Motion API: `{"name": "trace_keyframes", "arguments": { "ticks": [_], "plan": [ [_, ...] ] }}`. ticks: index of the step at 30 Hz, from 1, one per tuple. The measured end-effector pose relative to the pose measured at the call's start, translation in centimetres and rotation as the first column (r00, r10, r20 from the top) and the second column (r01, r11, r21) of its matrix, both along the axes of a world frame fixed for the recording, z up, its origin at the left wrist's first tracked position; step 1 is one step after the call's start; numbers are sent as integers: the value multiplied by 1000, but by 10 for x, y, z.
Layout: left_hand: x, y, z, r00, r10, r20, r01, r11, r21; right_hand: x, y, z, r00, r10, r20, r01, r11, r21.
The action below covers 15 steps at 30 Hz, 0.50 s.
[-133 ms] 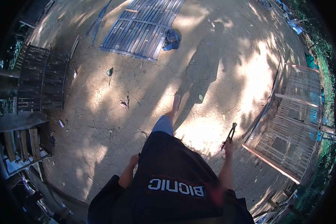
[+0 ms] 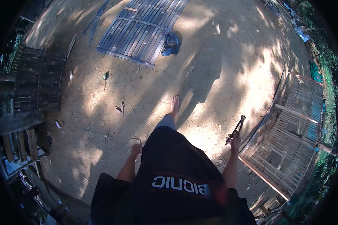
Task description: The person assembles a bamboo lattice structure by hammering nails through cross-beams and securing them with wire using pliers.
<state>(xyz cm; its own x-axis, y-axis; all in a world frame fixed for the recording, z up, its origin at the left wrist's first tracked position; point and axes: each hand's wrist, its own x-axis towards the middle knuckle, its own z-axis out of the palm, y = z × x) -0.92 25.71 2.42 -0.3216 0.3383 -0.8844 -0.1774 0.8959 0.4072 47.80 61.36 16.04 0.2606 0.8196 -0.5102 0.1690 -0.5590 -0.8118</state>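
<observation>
**Pincers carried in the right hand across the dirt yard**

From my remote seat I see the right hand (image 2: 234,141) closed around the handles of a pair of metal pincers (image 2: 236,129), with the jaws pointing up and away from the body. The tool sits just beside the person's dark shirt (image 2: 172,168), on its right, above sunlit cracked ground (image 2: 146,93). I judge the pincers stiff, fairly heavy for their size and smooth along the handles; the grip low on both handles looks like the sensible place to hold them.

The left hand (image 2: 136,150) hangs at the shirt's left edge; I cannot tell whether it grips anything, though a thin curved strand shows just above it.

One bare foot (image 2: 174,105) steps out ahead of the shirt. Far ahead lies a slatted bamboo panel (image 2: 142,26) with a dark blue bundle (image 2: 171,43) at its right edge. To the shirt's right stands a slatted bamboo frame (image 2: 289,150). The only lettering is white print across the shirt; no packages or signs are visible.
</observation>
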Motion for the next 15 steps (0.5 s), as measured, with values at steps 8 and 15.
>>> {"name": "trace_keyframes", "arguments": {
  "ticks": [8, 15],
  "plan": [
    [-86, 386, 79, 952, 304, -32, -273, 894, 356, -75, 253, 14, 998, 54, -44, -63, 970, -236],
    [-99, 552, 62, 758, 644, -100, -589, 742, 320, -146, 543, -27, 897, 433, -87, -439, 850, -293]
  ]
}}
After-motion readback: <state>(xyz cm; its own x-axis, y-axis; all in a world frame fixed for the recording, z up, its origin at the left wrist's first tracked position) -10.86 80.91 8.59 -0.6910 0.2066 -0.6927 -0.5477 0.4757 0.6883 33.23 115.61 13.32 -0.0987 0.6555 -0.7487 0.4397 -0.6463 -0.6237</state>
